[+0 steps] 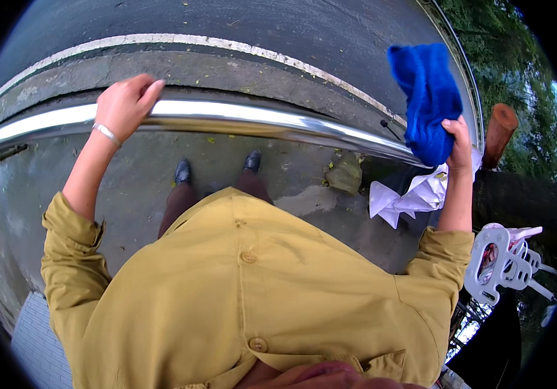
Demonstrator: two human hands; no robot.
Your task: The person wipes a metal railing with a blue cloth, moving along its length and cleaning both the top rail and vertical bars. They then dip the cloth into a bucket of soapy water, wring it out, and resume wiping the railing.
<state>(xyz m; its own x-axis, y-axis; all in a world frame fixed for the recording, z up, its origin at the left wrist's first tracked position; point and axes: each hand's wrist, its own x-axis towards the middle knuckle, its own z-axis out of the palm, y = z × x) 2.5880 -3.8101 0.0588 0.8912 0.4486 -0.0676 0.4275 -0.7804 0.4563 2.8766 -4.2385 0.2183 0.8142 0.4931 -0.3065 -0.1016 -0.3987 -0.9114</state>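
A shiny metal rail [259, 116] runs across the view in front of me. My left hand [125, 104], with a silver bracelet at the wrist, rests on the rail with its fingers curled over the top; whether they close around it is hidden. At the right, my right hand [459, 141] grips a blue cloth [426, 97], whose upper part sticks up beyond the rail. The lower end of the cloth overlaps the rail's right part.
White crumpled sheeting [422, 194] hangs below the rail near my right forearm. A stone [345, 174] lies on the concrete ground. A cut wooden post [500, 133] and a grey plastic frame [490, 265] are at the right. Past the rail runs a road [278, 29].
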